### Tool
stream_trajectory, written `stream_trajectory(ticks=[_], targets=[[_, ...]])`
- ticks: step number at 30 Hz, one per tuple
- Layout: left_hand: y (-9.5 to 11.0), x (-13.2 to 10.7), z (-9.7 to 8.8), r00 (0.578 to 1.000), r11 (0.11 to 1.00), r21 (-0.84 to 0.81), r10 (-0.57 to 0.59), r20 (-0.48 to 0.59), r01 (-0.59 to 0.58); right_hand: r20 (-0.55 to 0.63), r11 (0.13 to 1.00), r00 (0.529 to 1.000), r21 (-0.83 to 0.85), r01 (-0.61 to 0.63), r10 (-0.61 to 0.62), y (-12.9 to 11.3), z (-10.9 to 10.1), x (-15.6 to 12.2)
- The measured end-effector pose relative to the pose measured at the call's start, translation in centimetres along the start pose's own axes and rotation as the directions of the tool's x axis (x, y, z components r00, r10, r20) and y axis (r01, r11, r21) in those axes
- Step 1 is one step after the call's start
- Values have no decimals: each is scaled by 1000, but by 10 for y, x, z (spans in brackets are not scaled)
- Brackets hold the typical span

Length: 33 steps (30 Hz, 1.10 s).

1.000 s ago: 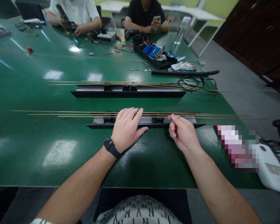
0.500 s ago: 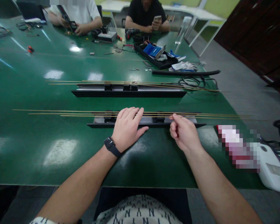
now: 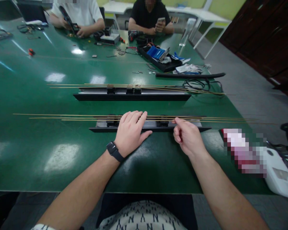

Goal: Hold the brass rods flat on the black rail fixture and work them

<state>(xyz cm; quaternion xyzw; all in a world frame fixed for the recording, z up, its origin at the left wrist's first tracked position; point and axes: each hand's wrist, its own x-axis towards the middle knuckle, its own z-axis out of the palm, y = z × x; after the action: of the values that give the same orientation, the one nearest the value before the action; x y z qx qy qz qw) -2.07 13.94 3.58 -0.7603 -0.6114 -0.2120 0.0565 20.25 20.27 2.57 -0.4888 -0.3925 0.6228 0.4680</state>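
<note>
Nearest me lies a dark rail with a silver channel (image 3: 151, 123) and black blocks (image 3: 163, 120) in it. Several long, thin gold-coloured rods (image 3: 50, 115) run lengthwise over it, sticking out past both ends. My left hand (image 3: 131, 131), wearing a dark watch, rests flat across the rail and rods, fingers stretched and thumb out to the side. On the right, my right hand (image 3: 189, 136) is closed, with thumb and forefinger pinched on a thin gold rod above the channel. Its other fingers are curled in.
A second rail (image 3: 134, 96) with rods on top lies farther back. Beyond are a cable (image 3: 196, 84), a long black strip (image 3: 189, 75) and a black tray (image 3: 166, 66) of blue items. Right: a white device (image 3: 282, 174). Two people sit opposite, one holding a phone (image 3: 161, 21).
The view has shifted very slightly. My right hand has perhaps edged a little left; my left hand stays in place on the rail.
</note>
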Motion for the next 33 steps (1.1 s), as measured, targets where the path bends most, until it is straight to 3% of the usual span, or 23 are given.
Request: stream_trajectory(ticks=[33], targets=[[1, 0, -1, 1000, 1000, -13, 1, 8, 0, -35, 999, 999, 37, 3, -2, -1, 1, -1]])
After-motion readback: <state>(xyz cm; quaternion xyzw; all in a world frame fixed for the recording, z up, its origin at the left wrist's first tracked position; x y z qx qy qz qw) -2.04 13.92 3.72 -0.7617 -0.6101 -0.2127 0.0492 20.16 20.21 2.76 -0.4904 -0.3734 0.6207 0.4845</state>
